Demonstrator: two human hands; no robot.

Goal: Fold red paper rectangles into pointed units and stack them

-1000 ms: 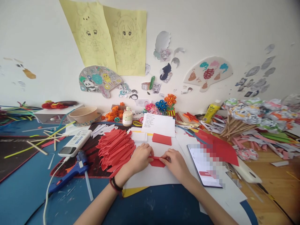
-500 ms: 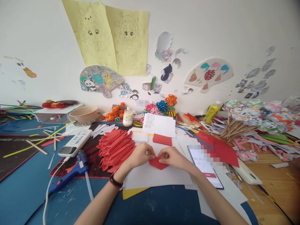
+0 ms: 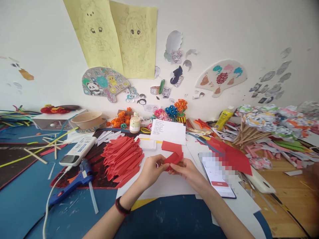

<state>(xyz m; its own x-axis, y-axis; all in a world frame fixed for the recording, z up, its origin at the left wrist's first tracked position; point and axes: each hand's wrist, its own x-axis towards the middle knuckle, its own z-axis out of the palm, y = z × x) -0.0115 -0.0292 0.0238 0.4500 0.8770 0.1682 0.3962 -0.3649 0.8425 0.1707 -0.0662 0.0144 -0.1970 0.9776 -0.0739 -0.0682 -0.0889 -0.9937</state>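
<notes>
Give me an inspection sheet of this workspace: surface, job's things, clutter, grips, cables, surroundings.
Surface: blue tabletop; white sheets under the work.
Job's things: red paper piece in hand; pile of folded red pieces to its left; red paper rectangle lying just beyond.
Clutter: blue glue gun left; phone right; paper strips and light wooden sticks far right.
Grips: left grip and right grip, both bare hands, hold the red paper piece.
Cables: white cable and black cable at left; dark cable far right.
Surroundings: pale wall with yellow drawing sheets and two fan-shaped decorations.
</notes>
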